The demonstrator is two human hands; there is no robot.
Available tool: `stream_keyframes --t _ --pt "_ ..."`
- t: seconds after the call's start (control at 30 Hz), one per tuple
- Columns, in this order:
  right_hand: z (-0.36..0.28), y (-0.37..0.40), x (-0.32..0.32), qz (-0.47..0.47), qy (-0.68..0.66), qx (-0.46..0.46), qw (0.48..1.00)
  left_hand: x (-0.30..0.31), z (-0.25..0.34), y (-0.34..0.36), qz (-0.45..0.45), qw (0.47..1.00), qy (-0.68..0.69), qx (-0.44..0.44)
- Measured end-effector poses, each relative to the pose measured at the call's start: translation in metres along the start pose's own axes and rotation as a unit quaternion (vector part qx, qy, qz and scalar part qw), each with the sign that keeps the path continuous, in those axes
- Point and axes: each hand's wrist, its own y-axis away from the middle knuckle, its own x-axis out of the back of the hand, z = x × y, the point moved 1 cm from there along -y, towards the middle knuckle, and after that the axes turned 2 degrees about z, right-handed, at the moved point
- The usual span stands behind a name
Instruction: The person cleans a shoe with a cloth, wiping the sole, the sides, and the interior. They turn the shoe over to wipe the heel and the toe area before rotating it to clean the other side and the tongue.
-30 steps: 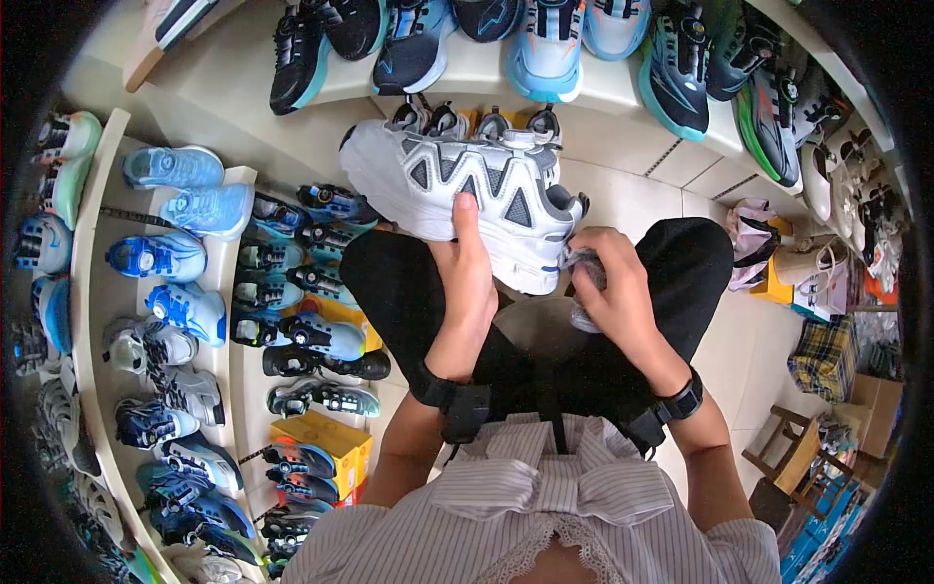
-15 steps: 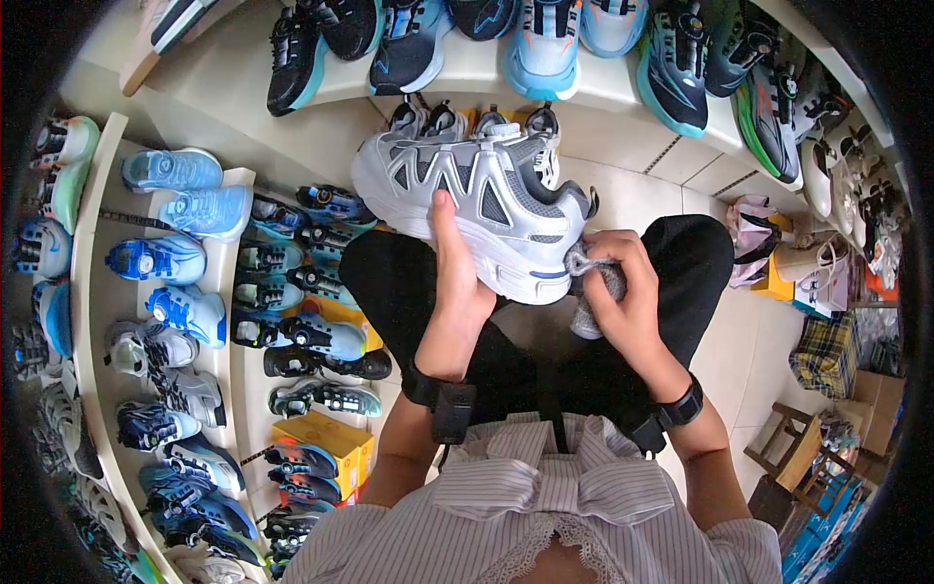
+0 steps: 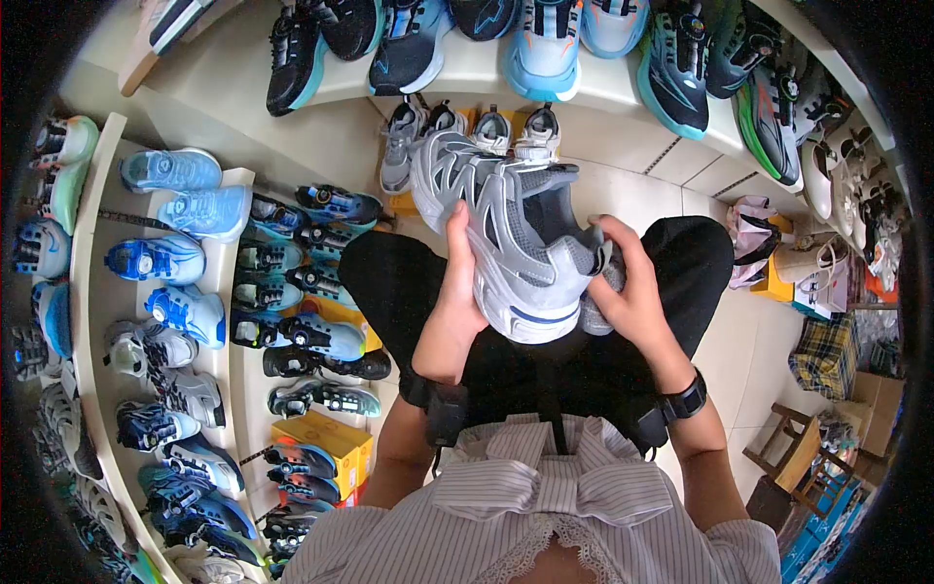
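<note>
A silver-grey sneaker (image 3: 506, 243) with a thick white sole is held above my lap, its opening partly facing me and its toe pointing up and left. My left hand (image 3: 455, 302) grips it along the sole side, thumb lying against the upper. At the heel, my right hand (image 3: 630, 297) is closed round a fuzzy grey cloth (image 3: 595, 313), mostly hidden by the palm and the shoe. Its upper fingers touch the heel collar near the dark pull tab.
Several more sneakers (image 3: 491, 128) stand on the floor just beyond the held shoe. Shelves of sneakers (image 3: 185, 258) line the left, and a curved white shelf (image 3: 467, 95) with shoes runs across the far side. A small wooden stool (image 3: 790, 443) stands at right.
The sneaker has turned from a side view so that its opening and heel now face me more. My right hand has shifted up along the heel with the cloth.
</note>
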Motion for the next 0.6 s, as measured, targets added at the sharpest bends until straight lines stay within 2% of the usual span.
stream_keyframes --t 0.03,0.07,0.13,0.2,0.27,0.3,0.4,0.47,0.53,0.57,0.6 --pt "-0.007 -0.006 0.007 -0.066 0.012 0.017 0.998 -0.001 0.002 0.001 0.000 1.000 0.008 0.010" --pt "-0.008 -0.009 0.011 -0.065 0.012 0.016 0.998 0.000 0.003 0.001 0.000 1.000 0.007 0.010" --pt "-0.008 -0.012 0.014 -0.178 -0.012 0.011 0.984 0.001 0.006 0.001 -0.006 0.999 -0.040 0.021" --pt "0.005 -0.011 0.015 -0.182 -0.030 0.007 0.983 0.005 0.003 -0.002 -0.013 0.999 -0.031 0.031" --pt "0.009 -0.012 0.016 -0.256 -0.017 0.033 0.966 0.008 -0.001 -0.006 0.013 0.997 -0.065 0.042" --pt "0.004 -0.011 0.015 -0.265 -0.016 -0.012 0.964 0.011 -0.001 -0.008 -0.006 0.996 -0.066 0.060" --pt "0.014 -0.002 0.008 -0.210 -0.008 -0.002 0.978 0.016 -0.001 -0.011 0.023 0.987 -0.131 0.085" --pt "0.016 0.001 0.005 -0.192 0.004 -0.034 0.981 0.022 -0.001 -0.014 0.040 0.988 -0.128 0.077" --pt "0.016 -0.001 0.003 -0.126 0.021 -0.061 0.990 0.026 0.001 -0.017 0.114 0.944 -0.293 -0.097" --pt "0.016 -0.001 0.002 -0.118 0.031 -0.065 0.990 0.026 0.000 -0.016 0.096 0.953 -0.259 -0.122" --pt "0.015 -0.002 0.002 -0.116 0.030 -0.065 0.991 0.015 0.003 -0.007 0.103 0.940 -0.298 -0.132"
